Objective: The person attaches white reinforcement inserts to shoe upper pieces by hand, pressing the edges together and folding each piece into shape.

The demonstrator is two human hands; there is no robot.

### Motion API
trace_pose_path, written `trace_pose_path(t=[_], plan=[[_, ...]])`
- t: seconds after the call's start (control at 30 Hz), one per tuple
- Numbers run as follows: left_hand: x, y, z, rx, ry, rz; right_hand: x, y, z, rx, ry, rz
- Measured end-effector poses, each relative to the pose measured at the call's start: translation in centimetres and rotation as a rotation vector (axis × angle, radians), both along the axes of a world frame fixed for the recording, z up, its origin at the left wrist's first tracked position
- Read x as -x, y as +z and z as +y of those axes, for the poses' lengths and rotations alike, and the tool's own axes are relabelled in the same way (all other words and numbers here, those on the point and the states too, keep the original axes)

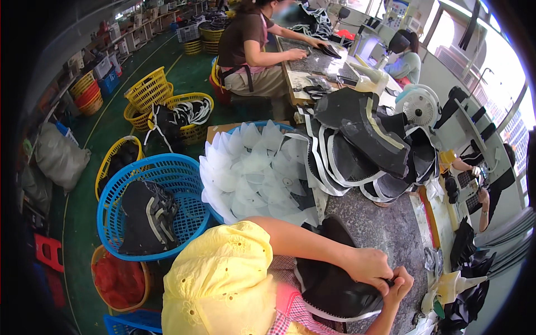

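Observation:
A black shoe upper (335,287) with a white lower edge lies at the near edge of the worktable, in front of my body. My left hand (369,270) reaches across it, fingers closed on its far right edge. Right beside it, my right hand (397,283) pinches the same edge, thumb and fingers pressed together. The two hands nearly touch. What exactly lies between the fingertips is hidden. Behind my left forearm sits another dark piece (329,229), partly covered.
A pile of black uppers with white edging (357,151) stands ahead, beside a basket heaped with translucent white sheets (251,173). A blue basket (206,218) holds dark pieces on the left. A glue bottle (449,286) stands at right. Co-workers (245,50) sit farther off.

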State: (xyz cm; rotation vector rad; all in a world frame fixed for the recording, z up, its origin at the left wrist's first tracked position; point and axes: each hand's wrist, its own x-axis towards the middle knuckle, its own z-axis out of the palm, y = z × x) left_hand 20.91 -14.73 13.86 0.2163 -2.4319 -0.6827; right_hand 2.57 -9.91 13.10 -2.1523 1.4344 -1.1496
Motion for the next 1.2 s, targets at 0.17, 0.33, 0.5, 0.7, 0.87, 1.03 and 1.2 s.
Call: trace_pose_path(t=[0.17, 0.33, 0.5, 0.7, 0.87, 1.03, 1.2], plan=[[-2.3, 1.7, 1.3, 0.15, 0.047, -0.209, -0.9, 0.9, 1.6, 0.224, -0.094, 0.015], [-3.1, 0.5, 3.9, 0.177, -0.025, 0.193, -2.2, 1.8, 3.3, 0.253, -0.056, -0.09], [-4.2, 1.4, 5.9, -0.092, -0.308, 0.269, -3.1, 0.2, 5.1, 0.141, 0.044, -0.324], [-4.1, -1.0, 5.2, -0.122, -0.285, 0.313, -4.5, -2.0, 5.1, 0.188, -0.119, -0.486], [-4.3, -2.2, 4.1, 0.112, -0.076, 0.206, -4.8, -1.7, 5.2, 0.264, -0.22, -0.386], [-5.0, -3.0, 5.6, 0.363, -0.043, 0.289, -5.7, -1.3, 6.3, 0.179, -0.246, -0.324], [-6.2, -3.4, 8.7, 0.589, -0.126, 0.387, -6.4, -2.8, 7.5, -0.157, 0.301, -0.766]])
